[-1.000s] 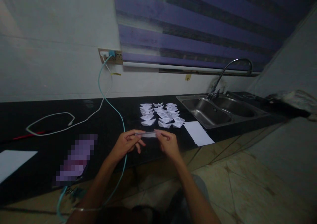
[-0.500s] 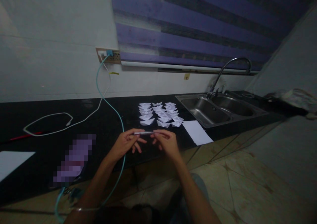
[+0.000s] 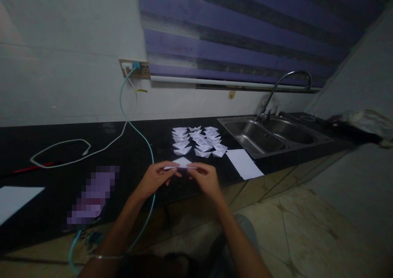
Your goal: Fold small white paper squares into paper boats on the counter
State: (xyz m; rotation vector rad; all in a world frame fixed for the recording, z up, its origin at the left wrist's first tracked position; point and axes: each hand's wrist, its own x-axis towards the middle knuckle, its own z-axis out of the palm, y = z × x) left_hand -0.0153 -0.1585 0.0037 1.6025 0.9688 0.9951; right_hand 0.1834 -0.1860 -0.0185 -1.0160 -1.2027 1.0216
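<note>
A folded white paper [image 3: 183, 161] with a peaked top is held up above the front of the black counter. My left hand [image 3: 158, 176] pinches its left end between thumb and fingers. On the right end, my right hand [image 3: 205, 175] grips it the same way. Just beyond it, several folded paper boats [image 3: 182, 151] stand in three columns on the counter. Flat white sheets [image 3: 245, 164] lie to the right of the boats, near the counter's front edge. My fingers partly hide the paper's lower edge.
A double steel sink [image 3: 254, 150] with a curved faucet [image 3: 274, 90] is at the right. A teal cable [image 3: 144, 136] and a white cable [image 3: 106, 148] run from the wall socket [image 3: 141, 70]. At the left lie a blurred purple item [image 3: 95, 192] and a white sheet [image 3: 18, 200].
The paper has tilted from nearly edge-on to showing its peaked face. My fingers have drawn in closer beneath it.
</note>
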